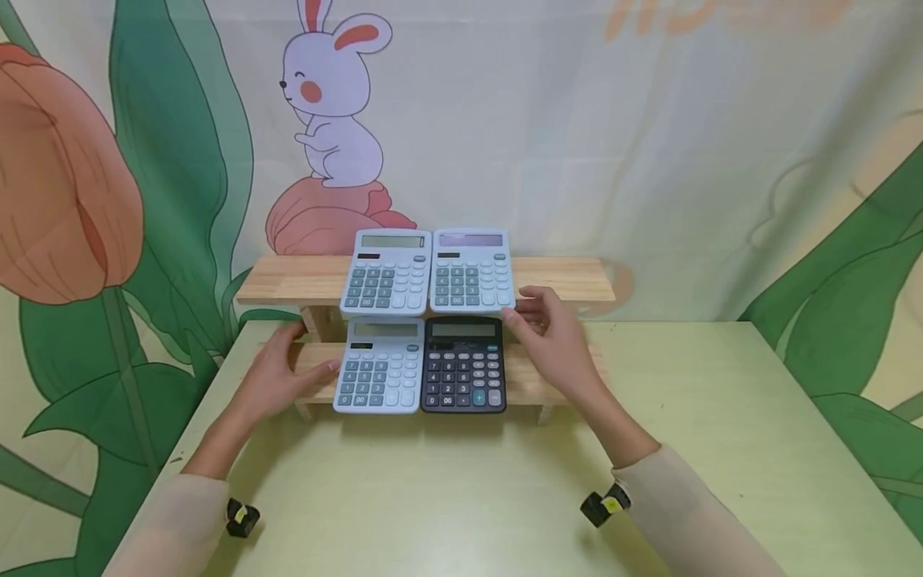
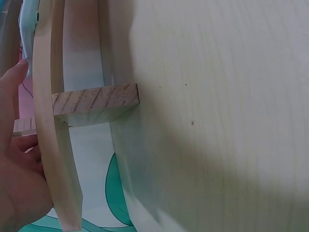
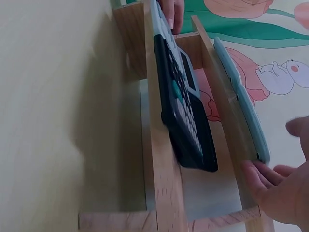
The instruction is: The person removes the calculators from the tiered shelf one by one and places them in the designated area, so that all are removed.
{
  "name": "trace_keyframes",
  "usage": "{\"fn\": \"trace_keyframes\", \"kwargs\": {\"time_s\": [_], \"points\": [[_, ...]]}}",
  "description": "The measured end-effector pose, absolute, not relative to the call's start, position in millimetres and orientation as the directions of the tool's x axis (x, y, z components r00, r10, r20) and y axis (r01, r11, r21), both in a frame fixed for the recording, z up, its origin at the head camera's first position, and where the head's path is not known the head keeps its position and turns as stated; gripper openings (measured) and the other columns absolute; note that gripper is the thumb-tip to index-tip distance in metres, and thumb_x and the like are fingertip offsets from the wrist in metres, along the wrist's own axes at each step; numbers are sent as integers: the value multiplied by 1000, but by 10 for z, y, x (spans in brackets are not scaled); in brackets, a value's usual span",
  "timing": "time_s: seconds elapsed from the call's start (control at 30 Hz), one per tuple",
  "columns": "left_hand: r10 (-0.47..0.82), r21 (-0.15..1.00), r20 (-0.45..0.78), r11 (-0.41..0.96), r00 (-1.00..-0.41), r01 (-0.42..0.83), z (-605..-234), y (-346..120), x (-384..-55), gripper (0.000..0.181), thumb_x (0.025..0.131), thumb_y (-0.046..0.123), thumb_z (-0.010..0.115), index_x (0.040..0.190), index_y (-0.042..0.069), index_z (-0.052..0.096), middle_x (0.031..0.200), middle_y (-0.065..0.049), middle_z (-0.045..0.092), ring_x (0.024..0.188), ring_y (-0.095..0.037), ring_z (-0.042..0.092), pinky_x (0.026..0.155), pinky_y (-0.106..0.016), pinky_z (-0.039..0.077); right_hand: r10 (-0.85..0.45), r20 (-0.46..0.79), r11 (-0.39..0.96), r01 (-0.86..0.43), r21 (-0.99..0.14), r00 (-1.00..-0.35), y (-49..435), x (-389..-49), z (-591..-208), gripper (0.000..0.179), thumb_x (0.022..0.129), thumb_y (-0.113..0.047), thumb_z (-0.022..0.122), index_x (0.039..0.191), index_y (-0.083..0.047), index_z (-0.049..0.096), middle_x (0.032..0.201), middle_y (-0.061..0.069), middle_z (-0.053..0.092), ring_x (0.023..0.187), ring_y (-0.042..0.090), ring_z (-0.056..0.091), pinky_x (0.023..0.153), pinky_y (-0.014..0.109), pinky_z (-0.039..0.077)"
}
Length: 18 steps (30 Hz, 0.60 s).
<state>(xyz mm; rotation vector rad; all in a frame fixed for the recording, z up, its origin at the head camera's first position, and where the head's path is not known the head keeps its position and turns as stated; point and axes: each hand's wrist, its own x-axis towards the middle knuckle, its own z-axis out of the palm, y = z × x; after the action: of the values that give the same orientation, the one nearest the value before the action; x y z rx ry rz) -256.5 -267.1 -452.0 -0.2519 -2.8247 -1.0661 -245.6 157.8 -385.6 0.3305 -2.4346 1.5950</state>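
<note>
Two light-blue calculators, the upper left one point(image 1: 385, 272) and the upper right one point(image 1: 472, 272), lie side by side on the top board of a wooden stand. Below them, a third light-blue calculator point(image 1: 380, 365) sits beside a black calculator point(image 1: 464, 365) on the lower board. My left hand point(image 1: 281, 373) is at the lower board's left end, its thumb point(image 2: 17, 75) at the light-blue calculator's left edge; some fingers are hidden by the board. My right hand point(image 1: 555, 340) touches the lower right corner of the upper right calculator with its fingers point(image 3: 265, 176), its thumb apart.
The two-step wooden stand point(image 1: 562, 276) stands on a pale yellow-green table point(image 1: 671, 401), near its back edge. Behind hangs a curtain point(image 1: 613, 144) printed with a rabbit, tulips and leaves. Each sleeve carries a small black wrist camera point(image 1: 606, 505).
</note>
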Motion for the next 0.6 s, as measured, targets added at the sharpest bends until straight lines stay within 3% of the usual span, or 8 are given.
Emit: {"fn": "trace_keyframes", "kwargs": {"time_s": [0.23,0.47,0.6], "points": [[120,681,111,714,-987,163,-4601,-2692,-2504,96,97,56,72,166,5,28,162,-25,40,147,-46,40,118,-69,30,-10,198,277,-193,-941,-980,1517,-2529,-3876,43,106,-30,68,138,-2,58,118,13,75,112,36,72,99,48,57],[140,652,109,737,-984,177,-4539,-2697,-2526,101,96,61,71,169,9,24,165,-25,35,150,-49,35,117,-72,30,-3,141,168,-140,-976,-990,1485,-2632,-3835,38,107,-25,66,138,-3,58,117,11,76,103,26,76,102,48,57],[151,632,119,751,-981,193,-4531,-2697,-2533,102,95,60,73,168,8,24,166,-25,35,150,-49,36,117,-72,30,-17,106,145,-107,-984,-994,1476,-2661,-3819,40,107,-22,66,141,-4,55,117,13,76,103,29,77,101,46,57]]}}
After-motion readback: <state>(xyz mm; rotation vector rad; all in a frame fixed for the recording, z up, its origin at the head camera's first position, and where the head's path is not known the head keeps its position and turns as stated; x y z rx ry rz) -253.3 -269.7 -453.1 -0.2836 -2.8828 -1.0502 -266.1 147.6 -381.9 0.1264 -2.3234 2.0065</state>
